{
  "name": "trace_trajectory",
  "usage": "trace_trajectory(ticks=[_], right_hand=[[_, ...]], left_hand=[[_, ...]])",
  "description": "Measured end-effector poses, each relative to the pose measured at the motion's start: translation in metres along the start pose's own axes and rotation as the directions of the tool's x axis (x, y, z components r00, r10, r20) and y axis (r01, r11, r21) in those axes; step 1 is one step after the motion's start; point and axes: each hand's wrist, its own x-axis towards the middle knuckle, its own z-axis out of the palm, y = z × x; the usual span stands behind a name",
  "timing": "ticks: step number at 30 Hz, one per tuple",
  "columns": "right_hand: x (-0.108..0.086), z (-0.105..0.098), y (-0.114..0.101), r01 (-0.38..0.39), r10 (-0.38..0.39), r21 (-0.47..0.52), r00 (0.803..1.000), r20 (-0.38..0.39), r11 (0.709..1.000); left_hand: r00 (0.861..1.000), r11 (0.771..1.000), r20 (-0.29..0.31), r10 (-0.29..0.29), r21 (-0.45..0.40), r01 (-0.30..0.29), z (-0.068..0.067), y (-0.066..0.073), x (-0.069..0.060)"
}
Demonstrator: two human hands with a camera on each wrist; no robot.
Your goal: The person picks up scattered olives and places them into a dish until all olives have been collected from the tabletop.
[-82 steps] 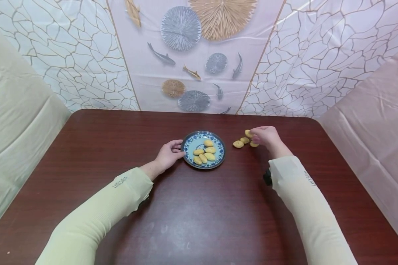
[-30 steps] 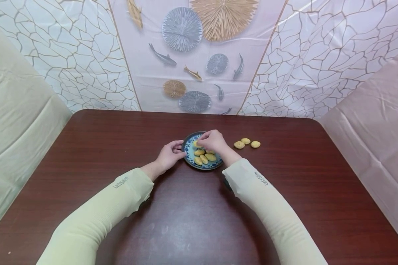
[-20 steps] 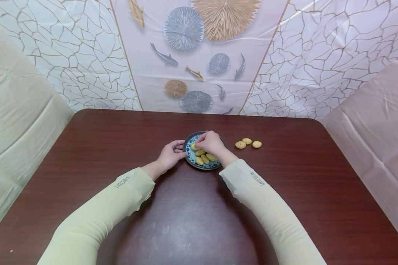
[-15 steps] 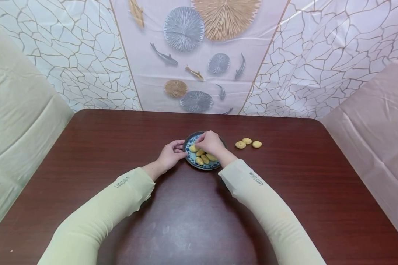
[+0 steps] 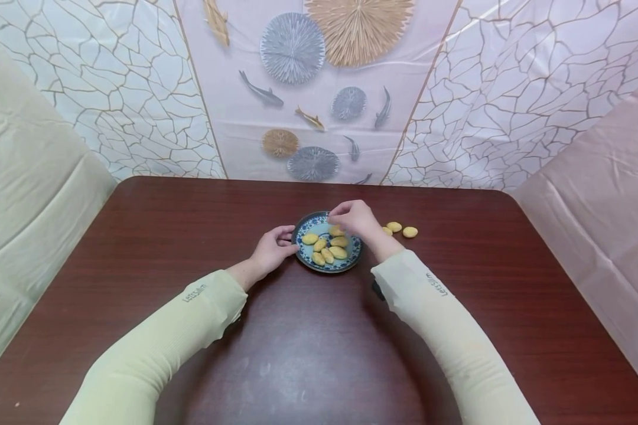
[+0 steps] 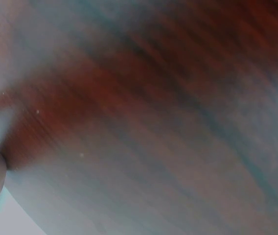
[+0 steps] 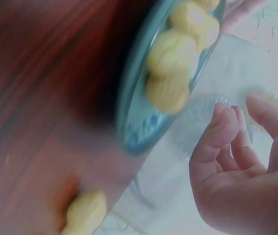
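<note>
A round plate (image 5: 304,256) with a blue patterned rim holds several small yellow oval lumps (image 5: 338,252), which look like little potatoes. At the plate's left edge, my left hand (image 5: 270,250) grips the rim between thumb and fingers. Over the plate's back right part hovers my right hand (image 5: 357,219); it partly covers the lumps beneath. In the right wrist view that right hand (image 7: 242,166) holds nothing, its thumb apart from the bent fingers. To the plate's right, more yellow lumps (image 5: 410,232) lie on the table, one partly behind my wrist. The left wrist view shows mostly blurred tabletop.
The dark red-brown wooden table (image 5: 287,354) spans the space between cloth-covered sides. Behind its far edge hangs a patterned backdrop (image 5: 313,139) with printed fish and discs. Both forearms in pale sleeves reach across the front.
My right hand took a yellow lump from the right-hand group, set it on the plate's left part and let go, then moved up and right. My left hand stayed at the plate's edge.
</note>
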Motion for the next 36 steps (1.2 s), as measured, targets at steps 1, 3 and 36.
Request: trace_trajectory(ticks=[1, 3, 36], right_hand=[[0.0, -0.004, 0.002, -0.012, 0.012, 0.013, 1.0, -0.003, 1.0], [-0.001, -0.011, 0.006, -0.027, 0.027, 0.024, 1.0, -0.013, 0.999], [-0.006, -0.102, 0.107, -0.209, 0.234, 0.146, 0.954, -0.186, 0.967]], left_hand=[[1.0, 1.0, 0.0, -0.002, 0.0, 0.002, 0.0, 0.0, 0.0], [1.0, 1.0, 0.0, -0.003, 0.006, 0.003, 0.0, -0.001, 0.0], [1.0, 0.999, 0.009, -0.017, 0.033, 0.017, -0.001, 0.001, 0.0]])
